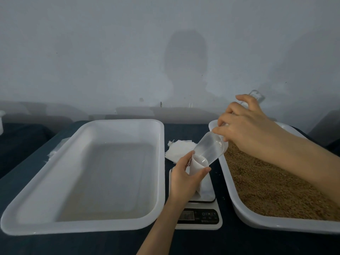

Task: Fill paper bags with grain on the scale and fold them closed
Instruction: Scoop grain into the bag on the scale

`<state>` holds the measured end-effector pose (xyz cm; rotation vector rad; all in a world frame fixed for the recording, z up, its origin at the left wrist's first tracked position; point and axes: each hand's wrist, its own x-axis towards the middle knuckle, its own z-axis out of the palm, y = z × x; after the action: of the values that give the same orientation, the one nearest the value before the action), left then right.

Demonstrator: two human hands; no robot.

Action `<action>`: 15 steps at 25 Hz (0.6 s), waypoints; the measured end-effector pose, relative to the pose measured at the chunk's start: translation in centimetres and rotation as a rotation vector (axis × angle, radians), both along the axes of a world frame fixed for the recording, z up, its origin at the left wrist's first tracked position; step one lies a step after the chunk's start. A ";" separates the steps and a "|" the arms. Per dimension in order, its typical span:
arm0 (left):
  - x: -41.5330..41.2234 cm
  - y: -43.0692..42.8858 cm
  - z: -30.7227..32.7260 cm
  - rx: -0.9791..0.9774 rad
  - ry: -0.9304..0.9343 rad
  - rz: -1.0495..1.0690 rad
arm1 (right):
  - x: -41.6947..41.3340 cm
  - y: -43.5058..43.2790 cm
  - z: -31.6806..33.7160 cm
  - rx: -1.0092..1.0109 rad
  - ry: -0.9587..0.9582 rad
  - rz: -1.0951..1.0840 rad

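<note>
The wide white tray (119, 120) fills the left half of the frame on a dark blue cloth (92, 243), and no folded bag shows in it, so by my reading not one bag is finished. A second tray (276, 227) runs down the right side, spread nearly rim to rim with brown grain (266, 184), which suggests the supply is barely drawn on. Between the two trays, at lower centre, sits the kitchen scale (198, 225); its display is too blurred to read. Just above the scale in the frame, a loose stack of flat white paper bags (179, 147) lies on the cloth, waiting their turn. On the scale's platform stands the one paper bag (206, 188) now in work, its mouth held open. The clear plastic scoop (209, 146) is tilted down from the upper right with its lip at the bag's mouth; it looks see-through and I make out no grain in it, so the pour seems to be at its end, though how much sits in the bag is hidden. The right hand (246, 129), at centre right, clasps the scoop's handle with curled fingers. The left hand (184, 177), at lower centre, grasps the bag's upper part between thumb and fingers. What remains, as I judge it, is checking the weight, folding this bag closed, and then filling the rest of the stack.
</note>
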<state>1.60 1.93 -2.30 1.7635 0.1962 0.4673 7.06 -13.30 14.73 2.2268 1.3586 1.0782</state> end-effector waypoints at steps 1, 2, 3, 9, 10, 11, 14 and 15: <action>0.0 0.0 0.0 0.003 0.000 -0.001 | 0.0 -0.1 -0.1 0.013 0.002 0.010; 0.0 0.0 0.0 0.004 -0.002 -0.002 | 0.0 -0.2 -0.1 0.024 0.005 0.022; -0.1 0.0 0.0 0.002 -0.004 -0.003 | -0.1 -0.3 -0.2 0.036 0.008 0.034; -0.1 -0.2 0.3 -0.011 0.004 -0.017 | -0.3 -1.2 -0.2 0.078 0.059 0.030; -0.1 -0.2 0.2 -0.009 0.004 -0.017 | -0.3 -1.3 -0.2 0.087 0.076 0.028; -0.1 -0.2 0.2 -0.012 0.003 -0.019 | -0.2 -1.4 -0.1 0.101 0.093 0.025; -0.1 -0.2 0.1 -0.036 0.006 -0.030 | 0.2 -2.0 0.6 0.167 0.136 -0.017; -0.2 -0.2 0.1 -0.031 0.010 -0.031 | 0.5 -2.3 1.0 0.198 0.140 -0.039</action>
<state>1.43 1.76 -2.16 1.7369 0.1815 0.4310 7.54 -15.65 15.69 2.5026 1.3072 1.1052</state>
